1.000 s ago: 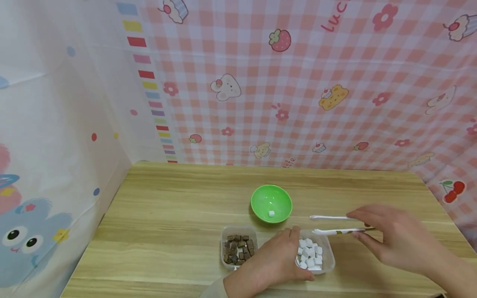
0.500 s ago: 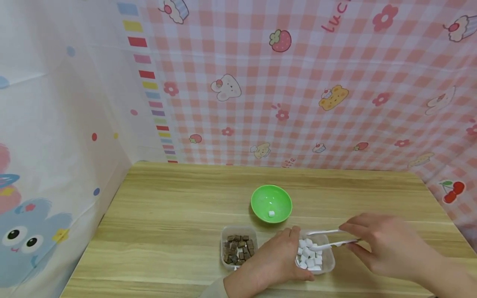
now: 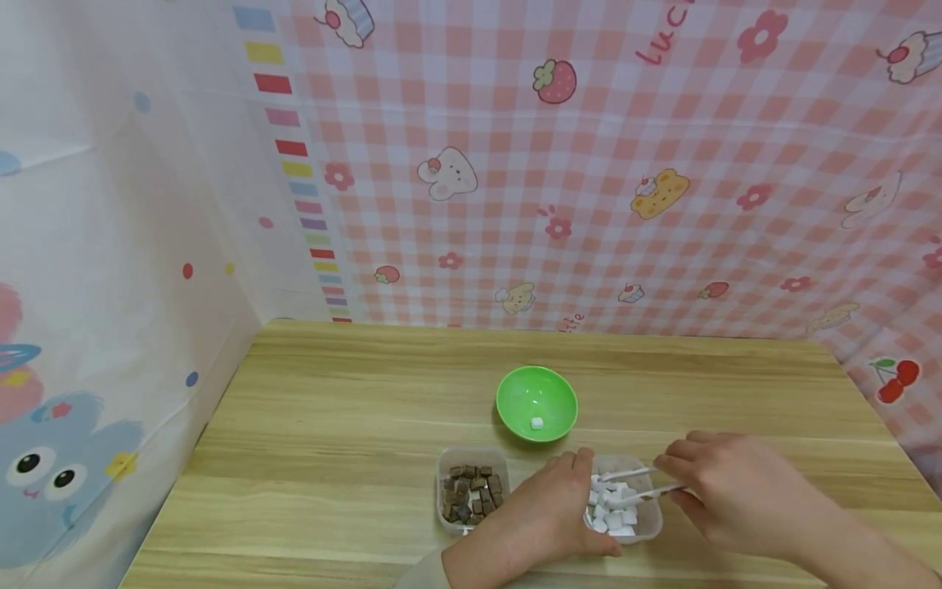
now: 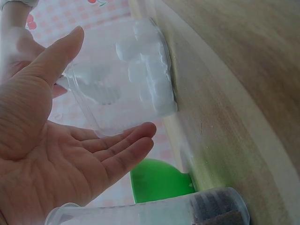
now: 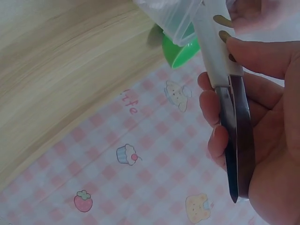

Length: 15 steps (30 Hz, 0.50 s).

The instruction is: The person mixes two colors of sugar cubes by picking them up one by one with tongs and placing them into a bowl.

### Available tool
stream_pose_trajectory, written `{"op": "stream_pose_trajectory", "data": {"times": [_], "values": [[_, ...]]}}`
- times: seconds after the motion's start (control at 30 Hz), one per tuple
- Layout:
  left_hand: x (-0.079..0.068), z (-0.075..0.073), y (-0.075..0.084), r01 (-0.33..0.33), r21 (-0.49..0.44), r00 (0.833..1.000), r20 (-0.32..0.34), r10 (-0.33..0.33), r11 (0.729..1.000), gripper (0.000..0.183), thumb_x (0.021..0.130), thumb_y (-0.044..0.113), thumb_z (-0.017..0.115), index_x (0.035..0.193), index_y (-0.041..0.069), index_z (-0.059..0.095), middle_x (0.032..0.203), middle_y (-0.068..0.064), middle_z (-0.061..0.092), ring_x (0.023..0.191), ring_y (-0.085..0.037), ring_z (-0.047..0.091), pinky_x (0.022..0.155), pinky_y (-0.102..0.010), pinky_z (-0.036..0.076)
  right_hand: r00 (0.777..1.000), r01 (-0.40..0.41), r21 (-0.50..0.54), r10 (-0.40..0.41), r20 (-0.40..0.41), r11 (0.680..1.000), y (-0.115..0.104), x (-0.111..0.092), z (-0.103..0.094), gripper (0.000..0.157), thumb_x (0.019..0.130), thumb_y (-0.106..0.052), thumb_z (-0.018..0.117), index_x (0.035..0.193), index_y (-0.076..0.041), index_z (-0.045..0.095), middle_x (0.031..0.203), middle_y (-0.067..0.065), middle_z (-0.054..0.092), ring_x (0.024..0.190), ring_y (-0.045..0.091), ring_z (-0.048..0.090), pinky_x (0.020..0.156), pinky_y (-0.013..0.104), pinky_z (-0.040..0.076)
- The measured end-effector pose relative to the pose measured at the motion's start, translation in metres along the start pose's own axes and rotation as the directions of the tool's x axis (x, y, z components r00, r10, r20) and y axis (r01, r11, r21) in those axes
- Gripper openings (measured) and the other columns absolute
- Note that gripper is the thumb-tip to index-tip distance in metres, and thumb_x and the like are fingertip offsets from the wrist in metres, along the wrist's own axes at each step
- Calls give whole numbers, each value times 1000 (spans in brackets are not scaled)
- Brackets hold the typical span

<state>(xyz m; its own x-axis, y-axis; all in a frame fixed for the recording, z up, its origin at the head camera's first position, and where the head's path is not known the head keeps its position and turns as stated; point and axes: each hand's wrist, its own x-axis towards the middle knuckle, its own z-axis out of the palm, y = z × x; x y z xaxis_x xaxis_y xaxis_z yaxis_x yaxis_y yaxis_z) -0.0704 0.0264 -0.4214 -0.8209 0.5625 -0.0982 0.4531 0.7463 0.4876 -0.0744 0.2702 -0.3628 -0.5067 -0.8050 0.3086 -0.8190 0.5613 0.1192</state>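
Observation:
My left hand [image 3: 540, 511] holds a clear plastic container [image 3: 651, 517] from its left side. In the left wrist view its thumb and fingers lie on opposite sides of the container wall. White cubes [image 3: 621, 519] lie in the container. My right hand [image 3: 746, 491] grips a pair of tongs [image 5: 215, 51] with white ends and metal arms. The tong tips are parted and reach down among the white cubes; whether they touch one cannot be made out. Behind the containers stands a green bowl [image 3: 530, 394] with one white cube [image 3: 537, 424] inside.
A second clear container [image 3: 473, 452] with brown cubes [image 3: 461, 486] stands left of the first, partly hidden by my left forearm. The wooden table [image 3: 331, 425] meets a pink checked cloth [image 3: 486, 229] at the back and a white cloth [image 3: 169, 204] on the left.
My right hand has moved left and downward with the tongs, bringing their tips from beside the container's far edge into the white cubes. My left hand has stayed in place.

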Motion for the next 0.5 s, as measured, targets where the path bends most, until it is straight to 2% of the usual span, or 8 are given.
{"op": "stream_pose_trajectory", "data": {"times": [0.3, 0.5], "values": [[0, 0, 0, -13, 26, 1000, -3, 13, 1000, 91, 72, 59, 92, 134, 5, 53, 108, 3, 59, 94, -6, 57, 89, -19, 53, 998, 48, -44, -46, 34, 998, -5, 8, 6, 28, 57, -12, 87, 79, -13, 69, 71, -9, 55, 60, 12, 51, 48, 28, 44], [1, 1, -1, -11, 25, 1000, 6, 11, 1000, 92, 72, 60, 91, 135, 5, 53, 108, 3, 59, 95, -6, 57, 89, -20, 53, 997, 52, -66, -48, 64, 996, -7, 10, 8, 22, 62, -11, 84, 76, -14, 68, 69, -9, 53, 60, 11, 51, 48, 29, 44]]}}
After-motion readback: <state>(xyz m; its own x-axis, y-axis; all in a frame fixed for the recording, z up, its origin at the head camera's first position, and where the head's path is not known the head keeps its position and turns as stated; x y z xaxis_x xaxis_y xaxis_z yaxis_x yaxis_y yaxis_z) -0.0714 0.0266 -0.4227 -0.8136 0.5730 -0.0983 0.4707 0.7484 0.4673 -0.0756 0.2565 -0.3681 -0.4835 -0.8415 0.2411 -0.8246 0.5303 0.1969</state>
